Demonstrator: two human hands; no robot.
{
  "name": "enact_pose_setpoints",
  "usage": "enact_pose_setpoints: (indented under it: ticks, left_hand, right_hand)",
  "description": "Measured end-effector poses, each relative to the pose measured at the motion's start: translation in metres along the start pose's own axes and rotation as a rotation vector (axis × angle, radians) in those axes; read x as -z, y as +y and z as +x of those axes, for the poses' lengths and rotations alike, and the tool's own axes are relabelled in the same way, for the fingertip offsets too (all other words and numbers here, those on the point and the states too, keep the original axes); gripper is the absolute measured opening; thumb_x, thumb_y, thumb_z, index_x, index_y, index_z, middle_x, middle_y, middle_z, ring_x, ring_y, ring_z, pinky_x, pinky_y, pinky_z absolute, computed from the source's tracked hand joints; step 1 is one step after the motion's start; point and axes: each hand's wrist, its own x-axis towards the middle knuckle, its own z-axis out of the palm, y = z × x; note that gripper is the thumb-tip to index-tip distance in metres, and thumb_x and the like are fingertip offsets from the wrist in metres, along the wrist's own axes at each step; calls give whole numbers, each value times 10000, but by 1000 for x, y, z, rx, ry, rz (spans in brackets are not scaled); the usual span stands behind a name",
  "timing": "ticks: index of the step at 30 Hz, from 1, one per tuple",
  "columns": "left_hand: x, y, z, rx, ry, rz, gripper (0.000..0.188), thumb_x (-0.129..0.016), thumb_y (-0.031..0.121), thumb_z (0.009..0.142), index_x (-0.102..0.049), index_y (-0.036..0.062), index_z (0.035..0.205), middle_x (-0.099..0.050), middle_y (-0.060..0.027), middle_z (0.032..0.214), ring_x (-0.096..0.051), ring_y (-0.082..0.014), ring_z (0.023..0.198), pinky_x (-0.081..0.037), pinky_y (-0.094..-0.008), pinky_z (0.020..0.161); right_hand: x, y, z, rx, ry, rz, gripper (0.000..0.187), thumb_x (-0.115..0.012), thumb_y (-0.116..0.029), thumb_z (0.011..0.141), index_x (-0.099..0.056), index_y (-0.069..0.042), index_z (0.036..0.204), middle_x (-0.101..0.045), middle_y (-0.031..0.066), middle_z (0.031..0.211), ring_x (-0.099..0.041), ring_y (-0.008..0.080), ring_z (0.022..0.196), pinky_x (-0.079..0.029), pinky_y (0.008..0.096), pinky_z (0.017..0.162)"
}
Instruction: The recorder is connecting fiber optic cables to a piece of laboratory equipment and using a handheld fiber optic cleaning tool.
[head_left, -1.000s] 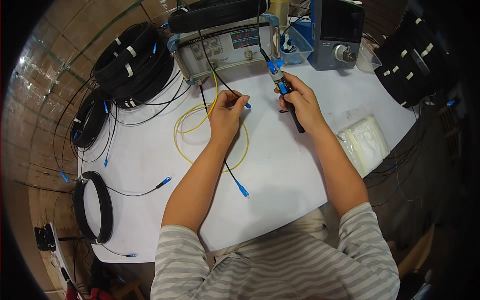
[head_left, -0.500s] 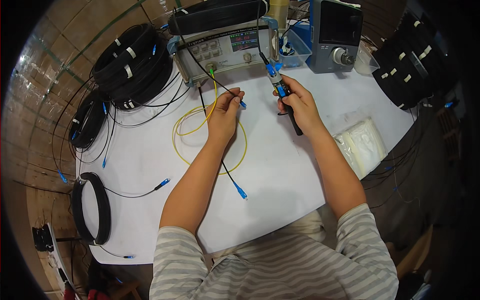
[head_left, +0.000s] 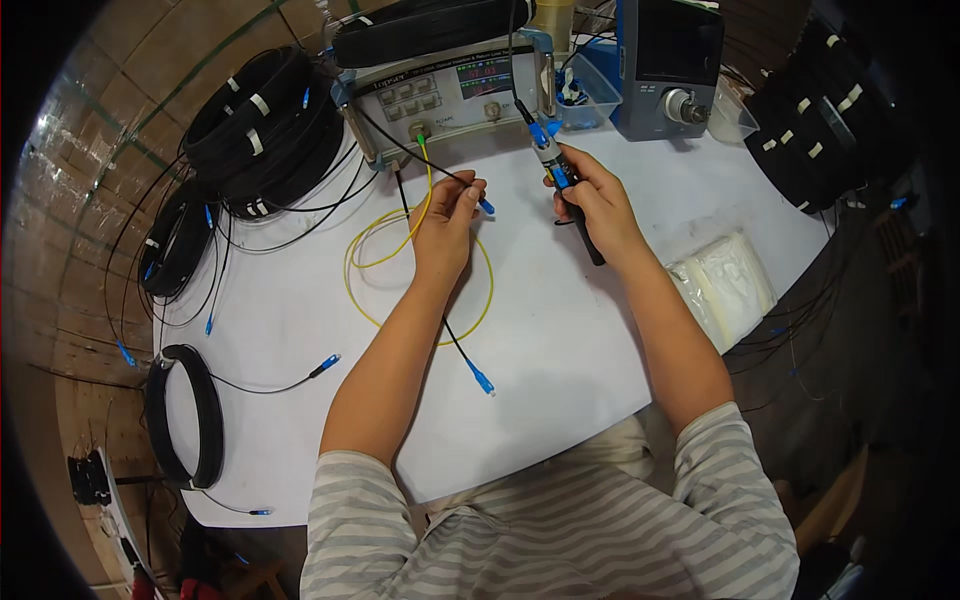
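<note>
I see my left hand [head_left: 447, 222] pinching a thin black cable just behind its blue connector [head_left: 486, 207], thumb and forefinger closed on it, the tip held a little above the white table [head_left: 560, 340]. That connector sits just in front of the grey test instrument [head_left: 450, 95], slightly right of its middle. My right hand [head_left: 592, 205] is clenched around a black pen-shaped tool [head_left: 575, 205] whose blue head points up toward the instrument's right corner, where another blue connector [head_left: 540, 133] on a black lead meets it.

In front of the instrument, under my left wrist, a loop of yellow cable [head_left: 420, 265] lies flat, one end rising to a green plug [head_left: 421, 140] in the instrument's face. A loose blue-tipped cable end [head_left: 482, 380] lies nearer to me than the loop.

Right of the instrument stands an open blue tray [head_left: 590, 85]; what it holds is too small to tell. Beyond it is a blue-grey box device [head_left: 665, 65]. A clear bag of white wipes [head_left: 725, 285] lies well to the instrument's right, near the table edge. Left of the instrument are stacked black cable coils [head_left: 265, 125].
</note>
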Motion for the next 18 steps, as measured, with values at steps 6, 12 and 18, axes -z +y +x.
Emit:
enact_pose_setpoints:
  ticks: [6,12,18]
  left_hand:
    - [-4,5,-3,-97,91,-67,128,-713,73,898,-653,-14,972,-670,-21,892,-607,-82,835,-495,-232,744]
    - [-4,3,-3,-83,93,-29,147,-746,94,876,-647,1,933,-657,-8,851,-583,-71,772,-481,-226,726]
    - [-1,0,-2,-67,102,16,155,-755,108,881,-650,29,964,-652,9,881,-577,-59,798,-463,-213,739]
  right_hand:
    - [-1,0,0,1,-4,7,573,-420,5,845,-456,-7,1417,-610,93,1024,-545,120,738,-489,278,705]
    - [0,4,1,22,5,45,531,-454,-11,868,-475,3,1399,-614,66,990,-539,102,707,-451,253,630]
    - [-1,1,-1,12,16,11,544,-437,-6,864,-463,2,1407,-614,81,1016,-544,107,722,-473,262,666]
